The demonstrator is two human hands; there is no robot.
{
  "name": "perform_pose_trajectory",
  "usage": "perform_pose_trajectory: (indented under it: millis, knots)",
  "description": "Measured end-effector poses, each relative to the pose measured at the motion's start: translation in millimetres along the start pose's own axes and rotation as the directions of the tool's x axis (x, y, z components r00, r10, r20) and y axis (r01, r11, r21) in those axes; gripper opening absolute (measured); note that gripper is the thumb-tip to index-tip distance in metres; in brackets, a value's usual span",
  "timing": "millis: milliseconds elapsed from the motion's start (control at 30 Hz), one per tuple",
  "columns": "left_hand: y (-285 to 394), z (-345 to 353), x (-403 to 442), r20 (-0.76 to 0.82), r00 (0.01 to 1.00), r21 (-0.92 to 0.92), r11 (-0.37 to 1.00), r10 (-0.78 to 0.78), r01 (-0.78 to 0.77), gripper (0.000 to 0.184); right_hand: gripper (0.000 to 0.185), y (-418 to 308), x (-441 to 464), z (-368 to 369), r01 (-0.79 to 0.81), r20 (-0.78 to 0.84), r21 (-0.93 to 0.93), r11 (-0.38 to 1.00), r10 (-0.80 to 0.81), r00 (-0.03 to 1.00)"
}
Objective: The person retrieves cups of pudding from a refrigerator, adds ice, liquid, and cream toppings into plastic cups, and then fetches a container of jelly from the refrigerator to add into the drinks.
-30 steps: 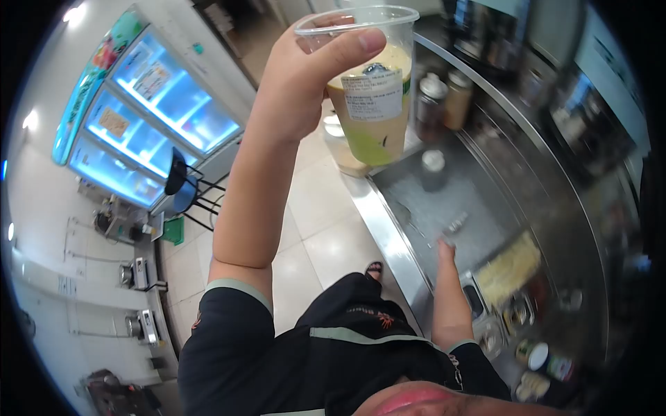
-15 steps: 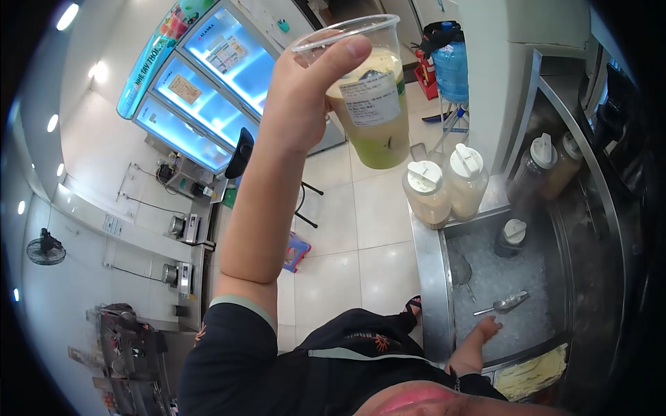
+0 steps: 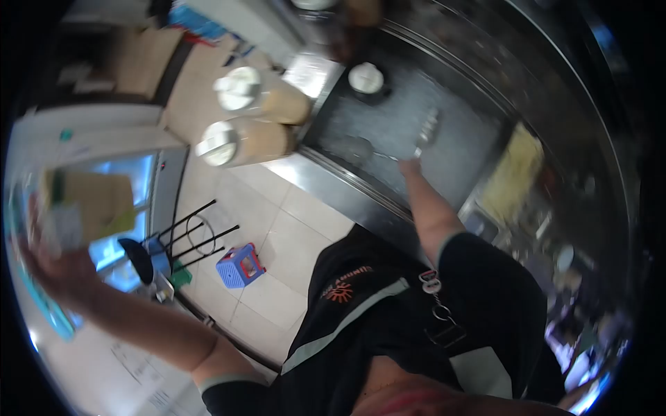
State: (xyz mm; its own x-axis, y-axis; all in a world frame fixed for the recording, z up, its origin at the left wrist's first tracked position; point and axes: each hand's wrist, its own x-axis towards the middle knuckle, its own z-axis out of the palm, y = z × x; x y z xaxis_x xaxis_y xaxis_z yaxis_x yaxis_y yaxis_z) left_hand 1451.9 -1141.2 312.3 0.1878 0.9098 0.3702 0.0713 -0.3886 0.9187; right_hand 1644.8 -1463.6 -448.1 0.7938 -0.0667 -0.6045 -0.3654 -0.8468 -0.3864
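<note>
My left hand (image 3: 59, 267), raised at the far left, is wrapped round a clear plastic cup (image 3: 104, 201) of yellow-green drink with a white label; both are smeared by motion. My right hand (image 3: 411, 168) reaches into the ice bin (image 3: 479, 104), its fingers closed at the handle end of a metal ice scoop (image 3: 429, 128). The scoop lies on the crushed ice. Just left of that hand rests a second round-headed utensil (image 3: 357, 149) with a thin handle. A white-lidded bottle (image 3: 365, 80) stands in the ice.
Two white-lidded bottles (image 3: 267, 97) of pale liquid stand at the bin's steel corner. A tray of yellow food (image 3: 513, 170) borders the bin on the right. On the tiled floor are a blue plastic stool (image 3: 239, 267) and a black-legged stool (image 3: 198, 236); lit fridges (image 3: 125, 256) are behind the cup.
The view has swung round towards the ice bin. My left hand has gone with the cup to the far left. The right hand has closed in on the scoop's handle.
</note>
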Motion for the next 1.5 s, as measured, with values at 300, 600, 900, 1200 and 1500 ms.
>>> perform_pose_trajectory:
  millis: [300, 600, 900, 1200, 1500]
  knots:
    - [6, -2, -30, -0.165, 0.986, 0.048, 0.999, 0.010, -0.002, 0.071, 0.036, 17, 61, 14, -0.003, 0.037, 0.000, 1.000, 0.003, 0.999]
    - [-18, -13, 0, 0.364, 0.921, -0.042, 0.990, 0.139, -0.133, 0.066, 0.045, -71, -100, -118, -0.721, 0.684, 0.664, 0.199, 0.227, 0.693]
    - [-39, 6, 10, 0.311, 0.940, 0.008, 0.989, 0.140, -0.150, 0.065, 0.038, -34, 132, -50, -0.586, 0.461, 0.287, 0.758, 0.427, 0.778]
    - [-32, -2, 25, 0.426, 0.899, -0.084, 0.994, 0.105, -0.076, 0.062, 0.037, 38, 104, -27, 0.371, -0.471, 0.504, 0.780, -0.113, 0.875]
    - [-14, 7, 25, 0.404, 0.905, -0.284, 0.959, 0.137, -0.018, 0.068, 0.017, 9, -100, -119, -0.090, 0.090, 0.839, 0.536, 0.026, 0.996]
